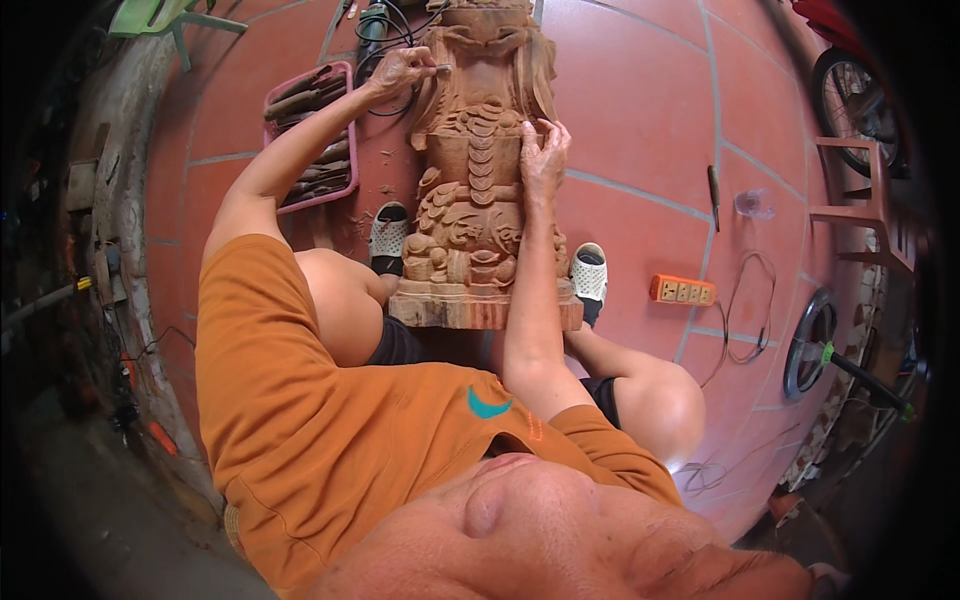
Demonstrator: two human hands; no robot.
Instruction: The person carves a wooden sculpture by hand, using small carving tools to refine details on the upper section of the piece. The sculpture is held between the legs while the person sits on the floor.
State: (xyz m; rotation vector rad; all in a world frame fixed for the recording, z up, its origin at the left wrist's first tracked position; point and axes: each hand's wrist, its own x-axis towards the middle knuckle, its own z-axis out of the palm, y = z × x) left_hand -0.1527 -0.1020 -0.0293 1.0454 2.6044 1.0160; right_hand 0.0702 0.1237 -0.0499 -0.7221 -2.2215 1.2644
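A brown wood carving point(482, 185), cut with coins, scrolls and folded drapery, lies lengthwise in front of me. Its flat base is nearest me, between my knees. At the carving's upper left edge, my left hand point(402, 72) is closed in a pinch on a small pale piece, too small to make out, that touches the wood. My right hand point(544, 160) grips the carving's right edge, thumb on the front and fingers along the side. A pink basket point(354, 150) of long, dark-handled tools point(318, 120) stands left of the carving.
Black cable point(404, 30) coils beyond my left hand. Wood chips lie beside the basket. On the right floor are a dark slim tool point(714, 198), a clear plastic cup point(755, 204), an orange power strip point(682, 291) and a red-brown chair point(858, 214). A green stool point(165, 18) stands far left.
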